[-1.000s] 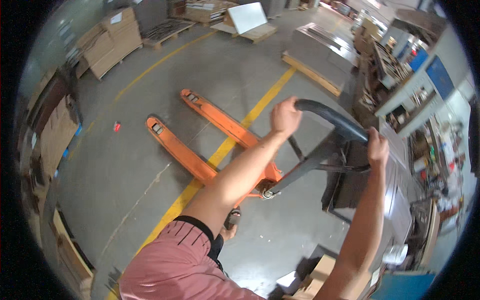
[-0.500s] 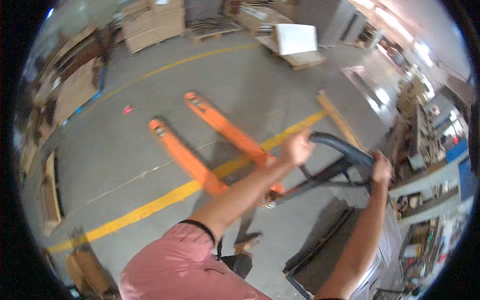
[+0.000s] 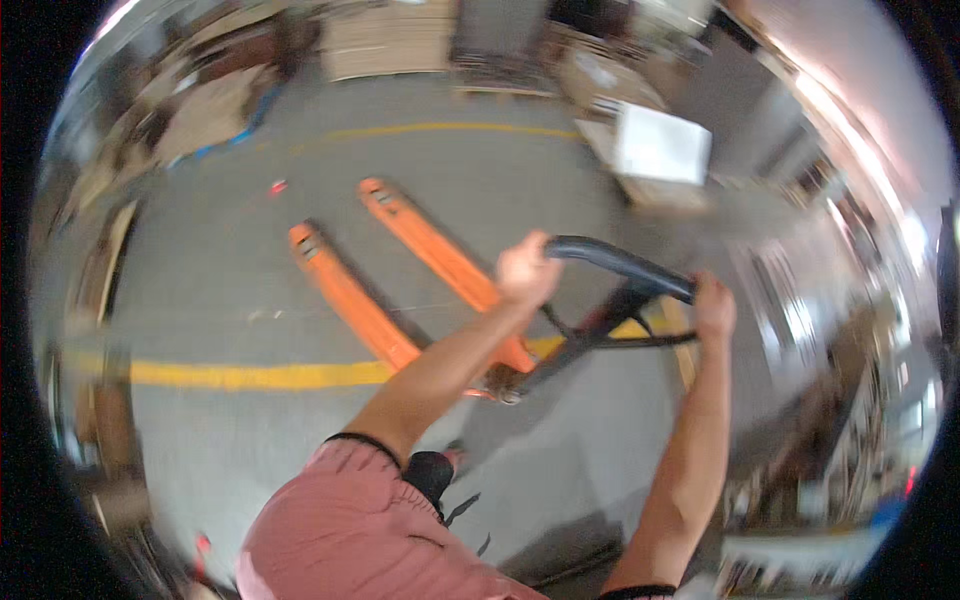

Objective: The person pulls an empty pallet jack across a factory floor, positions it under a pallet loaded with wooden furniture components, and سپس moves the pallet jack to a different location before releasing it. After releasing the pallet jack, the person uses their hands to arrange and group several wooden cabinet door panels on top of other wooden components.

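A pallet truck (image 3: 443, 259) with two orange forks stands on the grey floor ahead of me. Its black loop handle (image 3: 622, 262) leans up toward me on a dark shaft. My left hand (image 3: 527, 268) is closed round the left end of the handle. At the other end, my right hand (image 3: 712, 305) is wrapped round the grip. The forks reach away to the far left with nothing on them. My left forearm covers part of the left fork's near end.
A yellow floor line (image 3: 260, 376) runs crosswise under the truck. Cartons (image 3: 388, 38) stand stacked at the back. A white board (image 3: 660, 144) rests on a low stack at the far right. Cluttered shelving lines the right, and a flat wooden piece (image 3: 115, 260) lies at left.
My view has turned to the right, so the surroundings slide and tilt across the picture. The handle and both hands now appear further left. Both hands keep their grip.
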Demonstrator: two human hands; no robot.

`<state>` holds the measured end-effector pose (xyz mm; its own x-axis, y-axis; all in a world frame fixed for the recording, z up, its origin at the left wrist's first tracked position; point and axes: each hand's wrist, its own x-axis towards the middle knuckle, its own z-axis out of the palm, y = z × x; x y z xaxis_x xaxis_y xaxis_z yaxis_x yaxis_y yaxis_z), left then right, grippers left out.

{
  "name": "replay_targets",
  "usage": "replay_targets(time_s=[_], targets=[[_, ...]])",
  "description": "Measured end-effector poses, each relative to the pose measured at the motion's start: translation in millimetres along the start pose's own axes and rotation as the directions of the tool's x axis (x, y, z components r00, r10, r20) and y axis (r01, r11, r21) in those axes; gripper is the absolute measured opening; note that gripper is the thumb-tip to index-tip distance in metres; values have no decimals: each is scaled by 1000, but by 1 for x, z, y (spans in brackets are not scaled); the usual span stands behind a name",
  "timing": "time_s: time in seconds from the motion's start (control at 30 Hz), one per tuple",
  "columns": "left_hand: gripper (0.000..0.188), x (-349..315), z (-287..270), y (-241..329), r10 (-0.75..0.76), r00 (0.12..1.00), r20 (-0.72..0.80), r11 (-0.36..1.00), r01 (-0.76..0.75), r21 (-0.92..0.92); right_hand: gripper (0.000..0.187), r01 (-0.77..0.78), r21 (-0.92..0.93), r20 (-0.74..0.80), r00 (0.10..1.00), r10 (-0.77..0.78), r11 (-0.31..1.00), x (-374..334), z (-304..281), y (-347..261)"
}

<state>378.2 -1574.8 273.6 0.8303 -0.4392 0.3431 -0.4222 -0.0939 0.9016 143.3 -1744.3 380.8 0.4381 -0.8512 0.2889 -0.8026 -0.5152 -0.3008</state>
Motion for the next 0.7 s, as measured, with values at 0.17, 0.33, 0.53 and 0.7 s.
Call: replay_targets(time_s=[0.17, 0.33, 0.53, 0.7], targets=[[22, 100, 57, -20, 141, 967, -211, 989, -126, 83, 47, -6, 304, 126, 991, -34, 953, 154, 55, 3], [19, 229, 113, -20, -12, 978, -208, 995, 32, 97, 53, 58, 317, 129, 986, -104, 947, 329, 91, -26], [22, 365, 169, -48, 67, 946, -316, 987, -15, 162, 55, 93, 412, 162, 971, -174, 906, 494, 156, -76], [21, 469, 208, -96, 48, 894, -445, 965, 74, 252, 61, 279, 419, 193, 903, -384, 864, 605, 209, -121]])
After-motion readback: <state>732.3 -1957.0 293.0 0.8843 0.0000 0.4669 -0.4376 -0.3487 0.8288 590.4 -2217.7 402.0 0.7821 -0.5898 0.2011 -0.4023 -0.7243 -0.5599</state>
